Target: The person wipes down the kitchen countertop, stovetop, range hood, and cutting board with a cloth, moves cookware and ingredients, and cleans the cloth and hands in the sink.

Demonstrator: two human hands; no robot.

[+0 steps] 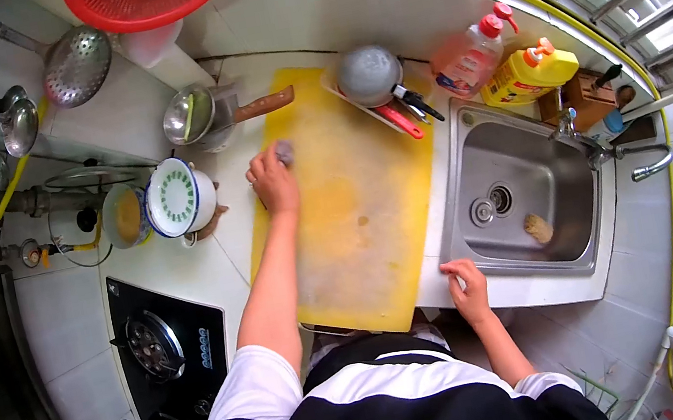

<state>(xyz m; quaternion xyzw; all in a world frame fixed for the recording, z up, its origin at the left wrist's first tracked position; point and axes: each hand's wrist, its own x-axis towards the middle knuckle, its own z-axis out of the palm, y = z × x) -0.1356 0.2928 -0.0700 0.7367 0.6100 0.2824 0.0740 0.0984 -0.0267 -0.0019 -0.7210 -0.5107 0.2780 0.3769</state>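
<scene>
At the left edge of a yellow cutting board [330, 121], my left hand [272, 183] has its fingers closed around a small grey wad [284, 153] that looks like a scouring ball. The board's surface looks worn, with greyish patches and a small brown spot. My right hand [468, 287] rests at the front edge of the counter, between the board and the steel sink [453, 230]. It holds nothing, and its fingers are loosely bent and apart.
A wooden-handled tool [264, 104] reaches over the board's back left corner. Behind the board sit a grey round pan [369, 76] and a red-handled tool [400, 122]. Stacked bowls [172, 197] stand left, by the gas stove [190, 300]. A tan sponge [538, 228] lies in the sink.
</scene>
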